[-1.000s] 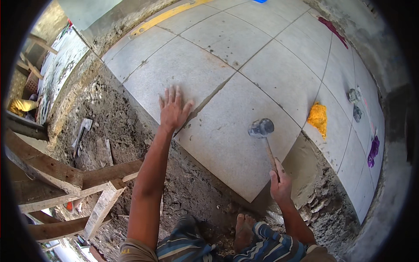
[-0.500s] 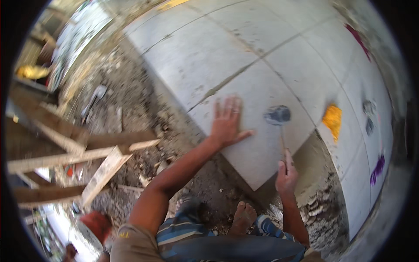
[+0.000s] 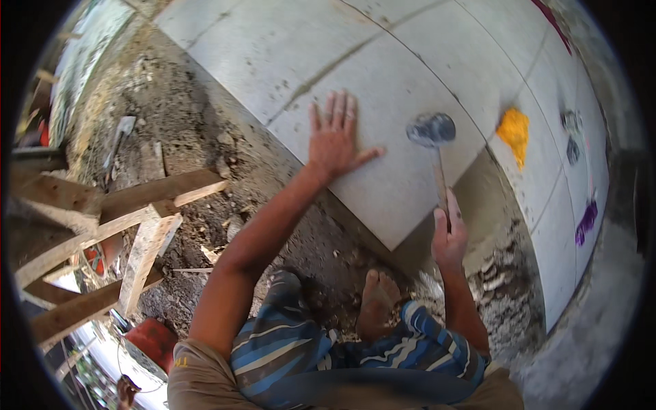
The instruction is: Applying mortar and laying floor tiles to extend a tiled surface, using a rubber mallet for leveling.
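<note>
My left hand [image 3: 335,141] lies flat with spread fingers on a pale floor tile [image 3: 389,198]. My right hand [image 3: 449,236] is wrapped round the wooden handle of a rubber mallet [image 3: 430,130]. Its dark, grey-smeared head is over the right part of the same tile; whether it touches the surface I cannot tell. The tile's near corner points toward my bare foot [image 3: 378,301]. Wet grey mortar [image 3: 482,188] shows beside the tile's right edge.
More tiles [image 3: 260,48] spread ahead and to the right, with an orange cloth [image 3: 514,135] and a purple scrap [image 3: 586,223] on them. At left are rough dirt, timber pieces [image 3: 147,249], a trowel-like tool [image 3: 119,140] and a red bucket [image 3: 152,344]. Another person's hand [image 3: 126,391] shows at lower left.
The view has tilted, so tiles, hands and timber sit higher in it. My left hand stays flat on the tile, and the mallet remains in my right hand over it.
</note>
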`<state>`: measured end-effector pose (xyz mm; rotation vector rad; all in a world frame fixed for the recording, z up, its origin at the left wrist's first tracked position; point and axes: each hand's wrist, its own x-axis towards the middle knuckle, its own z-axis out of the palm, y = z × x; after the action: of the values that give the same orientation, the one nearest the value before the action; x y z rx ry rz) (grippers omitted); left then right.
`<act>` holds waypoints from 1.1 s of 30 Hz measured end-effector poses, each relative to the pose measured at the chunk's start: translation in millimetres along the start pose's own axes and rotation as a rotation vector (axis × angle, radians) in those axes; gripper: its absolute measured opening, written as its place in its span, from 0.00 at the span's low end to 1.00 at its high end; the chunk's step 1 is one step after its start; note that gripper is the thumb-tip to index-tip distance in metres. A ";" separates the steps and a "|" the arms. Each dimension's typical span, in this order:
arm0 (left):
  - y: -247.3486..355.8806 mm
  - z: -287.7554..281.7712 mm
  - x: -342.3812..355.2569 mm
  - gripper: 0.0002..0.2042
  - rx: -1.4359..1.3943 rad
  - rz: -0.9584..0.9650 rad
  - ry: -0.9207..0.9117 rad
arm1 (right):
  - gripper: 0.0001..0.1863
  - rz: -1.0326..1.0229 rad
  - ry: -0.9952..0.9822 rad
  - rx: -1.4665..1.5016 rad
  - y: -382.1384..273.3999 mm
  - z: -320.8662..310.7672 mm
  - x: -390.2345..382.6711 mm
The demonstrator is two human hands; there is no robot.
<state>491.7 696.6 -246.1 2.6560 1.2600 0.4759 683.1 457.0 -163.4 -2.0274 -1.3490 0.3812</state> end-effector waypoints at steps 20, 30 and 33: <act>10.3 -2.2 -10.9 0.59 0.077 0.180 -0.073 | 0.23 0.053 -0.034 -0.128 24.3 -6.9 -58.1; 9.8 -2.5 -12.0 0.60 0.072 0.169 -0.054 | 0.24 -0.131 0.073 -0.086 4.2 -19.8 -69.3; 9.7 -1.7 -11.1 0.60 0.070 0.167 -0.040 | 0.25 -0.190 0.048 -0.142 9.2 -10.8 -81.0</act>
<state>491.5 681.9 -244.2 2.8284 1.0677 0.4060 661.3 378.1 -170.9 -1.9856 -1.5615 0.1551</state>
